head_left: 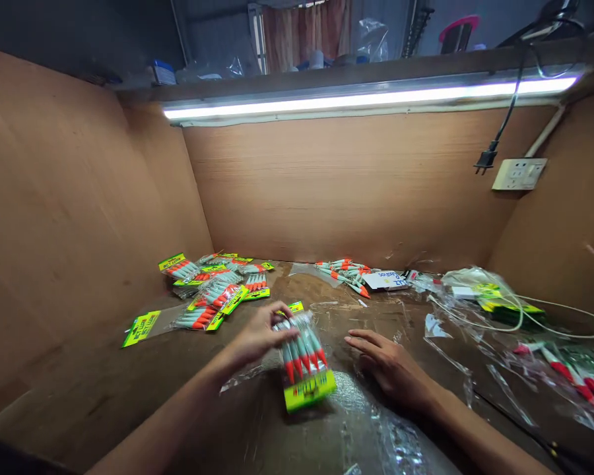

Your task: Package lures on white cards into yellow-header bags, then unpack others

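Observation:
My left hand grips the top end of a clear packet of red-and-grey floats with a yellow-green header card, lying on the brown table in the middle. My right hand rests flat on the table just right of the packet, fingers stretched out toward it, holding nothing. A pile of finished packets with the same yellow-green cards lies at the back left. Loose floats lie in a heap at the back centre.
Empty clear bags cover the table in front of me and to the right. A white cable, spare header cards and more floats lie at the right. Wooden walls enclose three sides; a wall socket sits at the right.

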`<state>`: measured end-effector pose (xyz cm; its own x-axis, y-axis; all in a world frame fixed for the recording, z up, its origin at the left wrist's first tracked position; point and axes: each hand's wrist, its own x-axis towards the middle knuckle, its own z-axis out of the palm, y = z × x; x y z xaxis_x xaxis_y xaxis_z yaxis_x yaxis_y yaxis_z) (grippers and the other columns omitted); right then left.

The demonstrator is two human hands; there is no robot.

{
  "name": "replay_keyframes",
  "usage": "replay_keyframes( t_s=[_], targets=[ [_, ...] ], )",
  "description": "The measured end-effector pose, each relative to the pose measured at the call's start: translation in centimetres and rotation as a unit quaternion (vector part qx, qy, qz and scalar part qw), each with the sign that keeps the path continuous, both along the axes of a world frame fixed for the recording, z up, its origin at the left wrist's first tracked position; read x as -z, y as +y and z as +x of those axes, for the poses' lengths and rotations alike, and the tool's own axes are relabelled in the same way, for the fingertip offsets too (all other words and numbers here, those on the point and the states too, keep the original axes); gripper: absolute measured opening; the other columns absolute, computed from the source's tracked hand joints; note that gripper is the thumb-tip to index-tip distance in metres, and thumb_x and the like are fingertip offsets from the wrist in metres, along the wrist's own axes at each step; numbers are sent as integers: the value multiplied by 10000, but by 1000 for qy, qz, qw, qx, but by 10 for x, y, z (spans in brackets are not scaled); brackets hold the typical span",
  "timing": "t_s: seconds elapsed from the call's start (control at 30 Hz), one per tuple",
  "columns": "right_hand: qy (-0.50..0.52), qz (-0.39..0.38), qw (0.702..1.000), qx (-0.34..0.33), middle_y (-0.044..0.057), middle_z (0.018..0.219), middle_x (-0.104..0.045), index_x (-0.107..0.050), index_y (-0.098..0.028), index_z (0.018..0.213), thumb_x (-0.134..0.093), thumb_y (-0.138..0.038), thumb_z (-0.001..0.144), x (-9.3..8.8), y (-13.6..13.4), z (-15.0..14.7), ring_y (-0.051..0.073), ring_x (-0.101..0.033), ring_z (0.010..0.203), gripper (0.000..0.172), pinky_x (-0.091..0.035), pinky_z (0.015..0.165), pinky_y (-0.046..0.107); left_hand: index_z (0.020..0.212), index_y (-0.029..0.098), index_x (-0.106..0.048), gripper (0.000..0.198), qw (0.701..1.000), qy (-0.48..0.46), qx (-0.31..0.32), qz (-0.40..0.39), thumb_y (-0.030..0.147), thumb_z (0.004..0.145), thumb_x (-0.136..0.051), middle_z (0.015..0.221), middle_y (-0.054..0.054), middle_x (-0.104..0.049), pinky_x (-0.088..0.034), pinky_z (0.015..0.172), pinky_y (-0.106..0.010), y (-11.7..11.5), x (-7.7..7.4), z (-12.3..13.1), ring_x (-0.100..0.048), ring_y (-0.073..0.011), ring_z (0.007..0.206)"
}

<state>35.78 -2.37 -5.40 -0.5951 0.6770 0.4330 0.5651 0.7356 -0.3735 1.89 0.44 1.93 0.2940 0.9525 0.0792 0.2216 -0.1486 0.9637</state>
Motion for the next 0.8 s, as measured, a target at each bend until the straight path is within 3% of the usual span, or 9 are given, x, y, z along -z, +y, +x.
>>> replay_keyframes(
  t_s=[0.03, 0.1, 0.2, 0.27, 0.33, 0.43, 0.53, 0.67, 0.8],
  targets=[
    [4, 0, 1000, 3, 90, 1459, -509, -477, -286, 1434, -432, -159, 967, 0, 1, 1, 222, -552, 1271, 486, -487, 1037, 381, 1007, 170, -609, 488, 993, -78, -88, -1, 438, 677, -848, 848, -31, -710, -547, 673, -317, 8, -11, -15, -683, -204, 736],
    [7, 1, 1000, 7, 91, 1462, -502, -459, -280, 1447, -414, -156, 972, 1, 1, 2, 218, -544, 1280, 493, -479, 1049, 378, 1139, 229, -530, 474, 974, -140, -173, 34, 509, 810, -726, 1015, -32, -702, -543, 802, -327, 20, -26, -46, -687, -202, 933],
    [-2, 15, 999, 30, 86, 1451, -508, -468, -275, 1436, -409, -151, 968, 1, 5, 5, 214, -533, 1283, 488, -467, 1058, 374, 1189, 273, -478, 450, 957, -179, -228, 3, 553, 874, -636, 1217, -78, -659, -528, 876, -378, 27, -20, -72, -627, -263, 1165],
    [-12, 32, 996, 77, 83, 1421, -531, -494, -266, 1408, -428, -160, 961, -1, 17, 7, 214, -534, 1269, 464, -462, 1054, 373, 1304, 264, -430, 628, 962, -152, -210, -86, 573, 819, -682, 1336, -130, -596, -530, 903, -392, 24, -1, -68, -639, -282, 1160],
    [-30, 47, 988, 146, 96, 1369, -564, -522, -236, 1373, -452, -199, 962, -7, 39, 10, 227, -544, 1233, 418, -460, 1037, 379, 1412, 264, -364, 775, 982, -70, -143, -98, 555, 785, -713, 1370, -145, -580, -519, 946, -392, 20, 18, -52, -624, -283, 1189],
    [-87, 46, 957, 271, 123, 1339, -569, -524, -200, 1364, -535, -252, 927, -23, 82, 13, 265, -525, 1214, 440, -437, 1014, 387, 1415, 234, -453, 661, 992, 115, 9, 45, 502, 842, -647, 1306, -143, -637, -470, 1026, -462, 15, 29, -19, -594, -302, 1227],
    [-107, 25, 930, 352, 156, 1307, -577, -580, -172, 1299, -635, -222, 840, -43, 122, 16, 298, -506, 1209, 466, -410, 987, 374, 1337, 291, -568, 476, 940, 262, 97, 195, 395, 875, -620, 1359, -80, -616, -413, 1090, -496, 14, 32, 5, -553, -297, 1277],
    [-56, 14, 920, 389, 171, 1067, -663, -705, -134, 993, -539, -206, 885, -71, 153, 22, 280, -586, 1071, 210, -423, 901, 340, 1434, 327, -453, 545, 917, 276, 51, 283, 310, 906, -585, 1394, -59, -588, -419, 1106, -456, 14, 47, 13, -542, -260, 1291],
    [41, 14, 920, 389, 163, 1100, -680, -660, -130, 1092, -336, -300, 985, -80, 152, 10, 256, -636, 1018, 381, -462, 857, 329, 1555, 342, -167, 784, 915, 257, -62, 304, 340, 902, -600, 1509, -79, -450, -408, 1115, -470, 10, 53, 11, -459, -272, 1365]
  ],
)
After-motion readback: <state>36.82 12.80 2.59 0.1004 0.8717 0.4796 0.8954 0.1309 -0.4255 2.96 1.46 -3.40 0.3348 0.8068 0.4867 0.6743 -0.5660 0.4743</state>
